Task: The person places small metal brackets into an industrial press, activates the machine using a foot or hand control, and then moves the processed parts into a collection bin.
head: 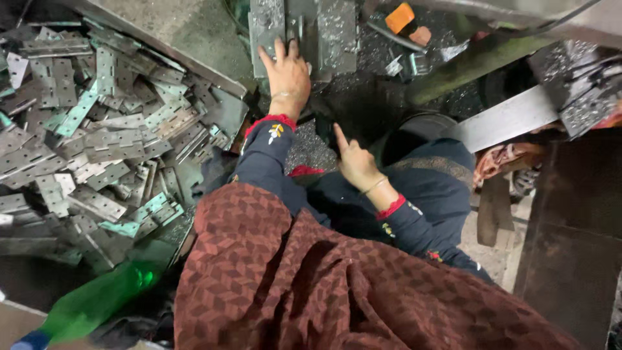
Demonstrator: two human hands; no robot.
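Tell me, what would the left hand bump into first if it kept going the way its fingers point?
The left hand already rests its fingertips on the grey perforated metal plates ahead of it, so those plates come first. Depth is hard to judge from above.

A heap of metal hinges (97, 136) lies beside a green plastic bottle (97, 301), with an orange block (400, 17) farther off.

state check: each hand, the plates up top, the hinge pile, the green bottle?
left hand: reached forward, fingers spread flat on the metal plates, grasping nothing
right hand: held near the lap, index finger pointing up, empty
metal plates: lying flat, side by side on the machine bed
hinge pile: loose jumbled heap, mostly opened flat
green bottle: lying on its side, cap on
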